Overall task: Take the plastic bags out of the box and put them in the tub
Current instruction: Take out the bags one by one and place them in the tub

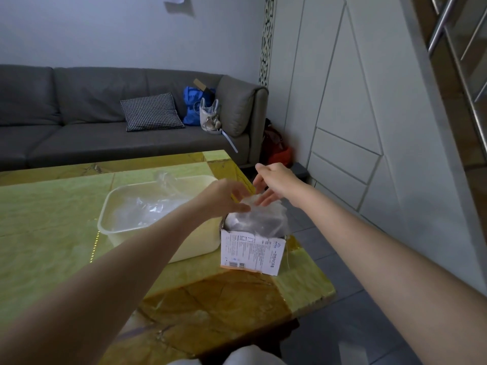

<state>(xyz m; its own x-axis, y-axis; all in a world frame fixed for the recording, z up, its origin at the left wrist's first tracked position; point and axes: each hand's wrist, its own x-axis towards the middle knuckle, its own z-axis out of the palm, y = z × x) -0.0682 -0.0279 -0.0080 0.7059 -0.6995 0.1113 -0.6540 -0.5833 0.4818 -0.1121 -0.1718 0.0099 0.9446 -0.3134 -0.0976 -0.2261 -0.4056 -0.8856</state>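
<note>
A white printed cardboard box [251,250] stands near the table's right edge, its open top stuffed with clear plastic bags [263,219]. To its left stands a white translucent tub [105,216] with crumpled clear plastic bags [147,206] lying inside. My left hand [224,197] reaches over the tub's right end and pinches the top of the plastic bag sticking out of the box, between thumb and fingers. Just behind the box, my right hand [274,183] has its fingers straight and spread, the tips touching the same plastic from the far side.
The green and gold marble table [52,233] ends close to the right of the box, with grey floor beyond. A grey sofa [79,127] with a checked cushion and bags stands behind the table. White wall panels rise on the right.
</note>
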